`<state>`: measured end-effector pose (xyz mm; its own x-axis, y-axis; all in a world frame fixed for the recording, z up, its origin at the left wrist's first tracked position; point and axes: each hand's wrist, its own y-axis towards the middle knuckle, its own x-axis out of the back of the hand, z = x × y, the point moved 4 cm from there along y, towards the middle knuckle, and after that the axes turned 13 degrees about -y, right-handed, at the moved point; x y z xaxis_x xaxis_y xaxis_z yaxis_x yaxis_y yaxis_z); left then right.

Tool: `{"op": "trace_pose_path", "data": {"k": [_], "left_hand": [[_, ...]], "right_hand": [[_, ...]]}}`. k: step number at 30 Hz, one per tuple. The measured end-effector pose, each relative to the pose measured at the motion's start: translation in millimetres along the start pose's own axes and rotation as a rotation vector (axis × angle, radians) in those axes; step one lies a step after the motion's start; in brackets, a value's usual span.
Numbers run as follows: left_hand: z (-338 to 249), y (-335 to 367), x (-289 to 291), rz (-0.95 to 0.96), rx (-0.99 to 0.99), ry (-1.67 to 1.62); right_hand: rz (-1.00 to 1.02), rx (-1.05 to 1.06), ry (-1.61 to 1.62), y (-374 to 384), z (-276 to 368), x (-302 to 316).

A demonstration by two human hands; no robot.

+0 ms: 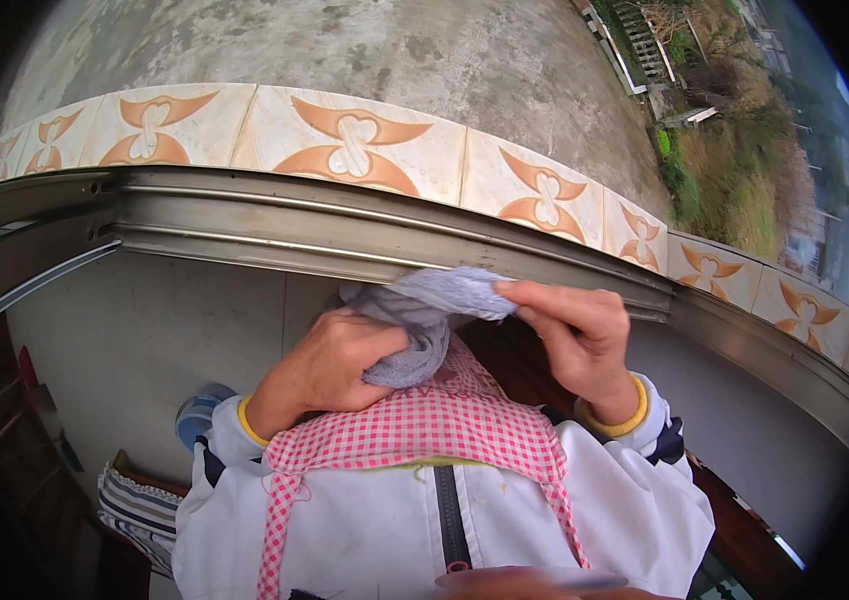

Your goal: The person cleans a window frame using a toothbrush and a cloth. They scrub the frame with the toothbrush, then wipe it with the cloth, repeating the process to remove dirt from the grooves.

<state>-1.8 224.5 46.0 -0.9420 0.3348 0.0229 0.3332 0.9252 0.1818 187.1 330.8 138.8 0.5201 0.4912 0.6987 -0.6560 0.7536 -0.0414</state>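
Note:
A grey-blue cloth (420, 318), bunched and folded, is held up between my two hands in front of my chest. My left hand (330, 365) is closed around its lower left part, with the fingers wrapped into the folds. With thumb and fingertips, my right hand (580, 340) pinches the cloth's upper right end. Just beyond the cloth runs a metal window track (345, 245) with raised rails. I cannot tell whether the cloth touches the track. Below the hands, a pink-and-white checked apron (415, 425) covers my white jacket.
A tiled ledge (360, 140) with orange patterns lies beyond the track, with a concrete yard (395, 60) outside. At the left stands a metal frame post (35, 215). Below left are a blue round container (200, 415) and a striped cushion (140, 510).

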Motion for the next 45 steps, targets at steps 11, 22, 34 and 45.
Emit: {"op": "trace_pose_path", "data": {"k": [11,22,34,45], "left_hand": [[-0.7,34.4,-37.5,0.135,-0.089,-0.057],[-6.4,14.8,-33.0,-0.288,0.026,0.086],[-30.7,12.4,-48.8,-0.467,0.057,-0.089],[-27.8,35.6,-64.9,-0.523,0.101,0.274]], "right_hand": [[0.065,0.099,-0.800,-50.7,-42.3,58.2],[0.199,0.317,-0.378,17.1,-38.3,18.6],[-0.174,-0.017,0.667,-17.9,-25.9,120.8],[0.082,0.271,-0.357,-17.6,-25.9,79.4]]}}
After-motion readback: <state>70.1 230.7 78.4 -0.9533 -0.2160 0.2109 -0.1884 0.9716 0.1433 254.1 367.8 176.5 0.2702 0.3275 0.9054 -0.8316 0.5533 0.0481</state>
